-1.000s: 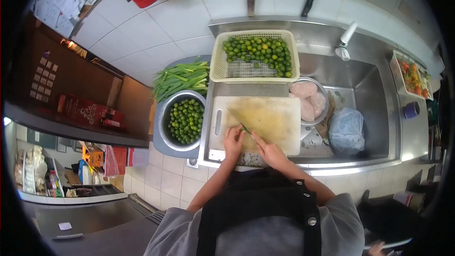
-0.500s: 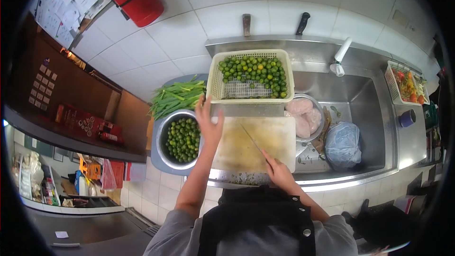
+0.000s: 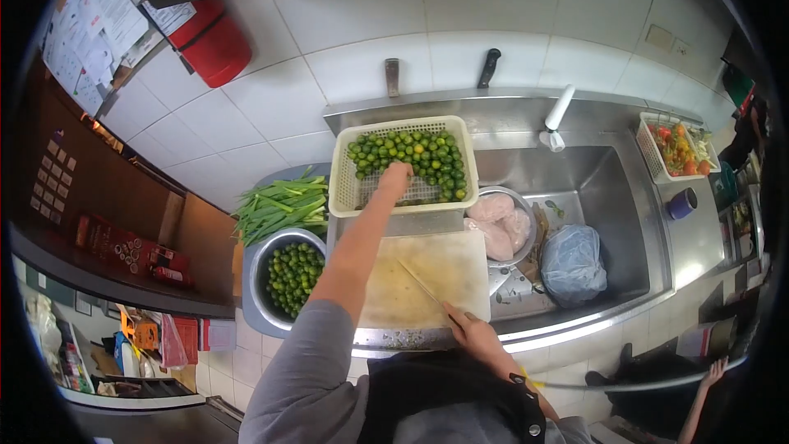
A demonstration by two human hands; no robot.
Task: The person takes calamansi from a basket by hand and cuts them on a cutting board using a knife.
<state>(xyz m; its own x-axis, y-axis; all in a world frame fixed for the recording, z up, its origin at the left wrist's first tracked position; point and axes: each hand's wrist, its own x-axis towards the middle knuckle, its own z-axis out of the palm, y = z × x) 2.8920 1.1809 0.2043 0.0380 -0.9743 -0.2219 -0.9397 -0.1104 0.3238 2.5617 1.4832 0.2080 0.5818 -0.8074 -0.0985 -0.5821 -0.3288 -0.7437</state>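
Note:
My left hand (image 3: 396, 178) reaches into the cream plastic basket (image 3: 339, 189), among small green limes (image 3: 419, 152). Its fingers point down and away, so their grip is hidden. In my right hand (image 3: 472, 333) is a knife (image 3: 422, 283), its blade lying low over the white cutting board (image 3: 468, 267). The board has a yellowish, wet-looking stain in its middle. To the left, a steel bowl (image 3: 256, 261) holds many more of the green limes.
Green onion stalks (image 3: 283, 204) lie behind the bowl. In the sink (image 3: 629, 222) are a bowl of pale raw meat (image 3: 497, 226) and a tied plastic bag (image 3: 574, 263). A faucet (image 3: 559, 119) stands behind it. A vegetable basket (image 3: 675, 148) and purple cup (image 3: 681, 204) are right. Another person's hand (image 3: 717, 372) shows lower right.
My left hand has moved from above the lime bowl up and right into the basket. My right hand still holds the knife over the board. The view has shifted; another person's hand now shows.

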